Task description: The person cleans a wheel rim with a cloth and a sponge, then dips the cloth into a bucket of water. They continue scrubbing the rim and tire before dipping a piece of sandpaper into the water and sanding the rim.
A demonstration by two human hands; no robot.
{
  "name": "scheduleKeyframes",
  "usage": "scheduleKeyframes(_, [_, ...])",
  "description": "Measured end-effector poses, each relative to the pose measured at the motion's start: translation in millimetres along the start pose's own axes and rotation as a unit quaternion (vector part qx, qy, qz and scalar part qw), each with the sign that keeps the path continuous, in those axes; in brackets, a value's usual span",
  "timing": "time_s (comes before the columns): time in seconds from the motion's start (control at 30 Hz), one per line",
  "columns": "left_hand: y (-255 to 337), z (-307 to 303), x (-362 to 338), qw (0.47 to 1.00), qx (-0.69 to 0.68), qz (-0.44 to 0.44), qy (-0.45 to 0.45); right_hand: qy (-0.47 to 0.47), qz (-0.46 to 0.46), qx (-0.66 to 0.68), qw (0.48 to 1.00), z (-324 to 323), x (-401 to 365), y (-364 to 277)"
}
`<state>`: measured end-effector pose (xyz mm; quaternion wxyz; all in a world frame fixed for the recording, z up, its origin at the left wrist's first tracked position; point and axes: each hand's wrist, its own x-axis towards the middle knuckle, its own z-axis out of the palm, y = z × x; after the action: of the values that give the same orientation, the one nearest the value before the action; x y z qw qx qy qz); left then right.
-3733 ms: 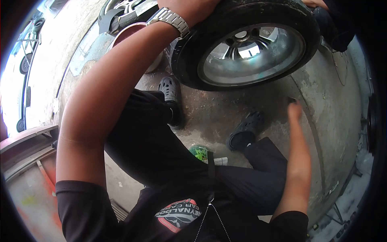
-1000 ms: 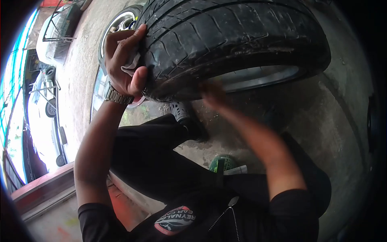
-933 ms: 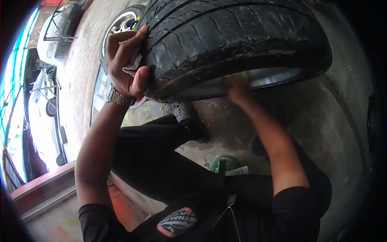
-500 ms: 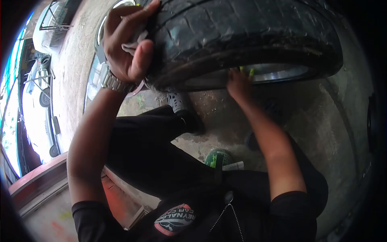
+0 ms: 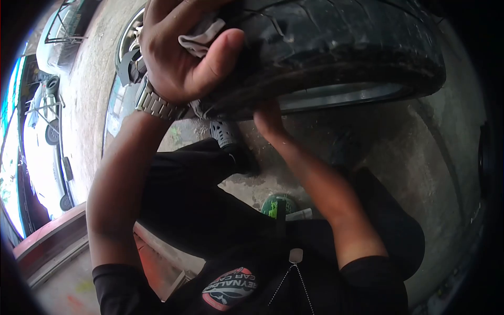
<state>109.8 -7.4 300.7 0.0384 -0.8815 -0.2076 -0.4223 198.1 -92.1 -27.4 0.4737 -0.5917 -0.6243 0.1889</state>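
Observation:
A black car tyre (image 5: 336,47) on a silver alloy rim (image 5: 341,94) fills the top of the view, tilted up off the concrete floor (image 5: 415,152). My left hand (image 5: 181,52), with a metal watch (image 5: 155,102) on its wrist, grips the tread on the left and presses a pale cloth (image 5: 202,39) against it. My right hand (image 5: 269,116) reaches under the tyre's lower sidewall near the rim. Its fingers are hidden behind the rubber, so what they hold cannot be made out.
My legs in black trousers and grey clogs (image 5: 223,134) stand below the tyre. A green can (image 5: 275,205) lies on the floor by my knees. Another wheel (image 5: 128,42) lies at the upper left. Parked cars (image 5: 44,131) line the far left.
My right hand slid left along the tyre's underside, and the yellow-green thing seen at its fingertips is out of sight. My left hand and the tyre have come closer to the camera.

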Motion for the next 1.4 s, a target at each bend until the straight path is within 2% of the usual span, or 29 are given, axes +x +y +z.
scheduleKeyframes(0.07, [5, 6, 4, 1.0, 0.001, 0.005, 0.008, -0.063, -0.099, -0.027, 0.993, -35, -6, 30])
scheduleKeyframes(0.1, [8, 10, 5, 1.0, 0.0, 0.007, 0.018, -0.226, 0.031, 0.041, 0.973, -71, 7, 52])
scheduleKeyframes(0.2, [19, 1, 16, 0.999, 0.022, -0.011, -0.024, -0.158, 0.105, -0.157, 0.969, -84, 14, 82])
scheduleKeyframes(0.23, [20, -1, 21, 0.999, -0.004, -0.015, -0.033, -0.175, 0.063, -0.174, 0.967, -45, 0, 83])
scheduleKeyframes(0.3, [19, 6, 25, 0.999, 0.0, -0.021, -0.025, -0.123, 0.038, -0.094, 0.987, -5, 1, 43])
scheduleKeyframes(0.37, [19, 7, 28, 0.999, -0.021, -0.032, -0.029, 0.003, 0.076, 0.11, 0.991, -37, 11, -30])
scheduleKeyframes(0.43, [11, 13, 24, 1.0, -0.014, -0.004, -0.004, -0.188, 0.027, 0.028, 0.981, -64, 10, 48])
scheduleKeyframes(0.53, [10, 11, 25, 1.0, -0.007, 0.006, -0.016, -0.101, 0.113, -0.112, 0.982, -81, 16, 68])
scheduleKeyframes(0.57, [9, 11, 26, 1.0, -0.015, 0.002, -0.025, -0.063, 0.116, -0.08, 0.988, -57, 4, 52])
scheduleKeyframes(0.6, [8, 12, 27, 0.999, -0.022, -0.002, -0.033, -0.02, 0.115, -0.052, 0.992, -22, 4, 9])
scheduleKeyframes(0.63, [5, 12, 32, 0.999, -0.017, 0.012, -0.042, 0.028, 0.108, -0.024, 0.994, -6, 11, -13])
scheduleKeyframes(0.73, [0, 20, 30, 0.997, -0.038, -0.053, -0.038, -0.023, -0.014, -0.017, 0.999, -33, 14, 16])
scheduleKeyframes(0.77, [2, 16, 33, 0.986, -0.119, -0.098, -0.067, -0.096, 0.004, -0.018, 0.995, -54, 10, 54])
scheduleKeyframes(0.8, [4, 13, 37, 0.965, -0.195, -0.148, -0.089, -0.105, 0.057, -0.063, 0.991, -68, 17, 63])
scheduleKeyframes(0.83, [18, -5, 44, 0.906, -0.332, -0.214, -0.149, -0.118, 0.113, -0.104, 0.981, -83, 24, 63])
scheduleKeyframes(0.87, [36, 6, 43, 0.945, -0.238, -0.2, -0.103, -0.133, 0.169, -0.147, 0.966, -88, 27, 60])
scheduleKeyframes(0.9, [54, 18, 43, 0.97, -0.131, -0.195, -0.055, -0.092, 0.258, 0.024, 0.961, -60, 26, 53])
scheduleKeyframes(0.93, [71, 30, 42, 0.979, -0.026, -0.201, -0.008, -0.039, 0.187, -0.018, 0.981, -19, 11, 25])
scheduleKeyframes(1.0, [77, 19, 52, 0.972, -0.068, -0.223, -0.027, -0.009, 0.094, -0.04, 0.995, -3, 13, 9])
scheduleKeyframes(1.07, [80, 20, 54, 0.971, -0.064, -0.227, -0.035, -0.094, 0.07, 0.02, 0.993, -41, 14, 39])
scheduleKeyframes(1.1, [78, 30, 51, 0.979, -0.002, -0.2, -0.031, -0.146, 0.063, 0.058, 0.986, -59, 10, 67])
scheduleKeyframes(1.2, [74, 23, 56, 0.978, -0.086, -0.189, -0.014, -0.119, 0.149, -0.103, 0.976, -86, 23, 76])
scheduleKeyframes(1.3, [69, 40, 56, 0.985, -0.061, -0.161, 0.007, 0.027, 0.088, -0.048, 0.995, -11, 5, 7])
scheduleKeyframes(1.4, [81, 26, 66, 0.962, -0.143, -0.229, -0.034, -0.153, 0.036, -0.042, 0.987, -62, 13, 44])
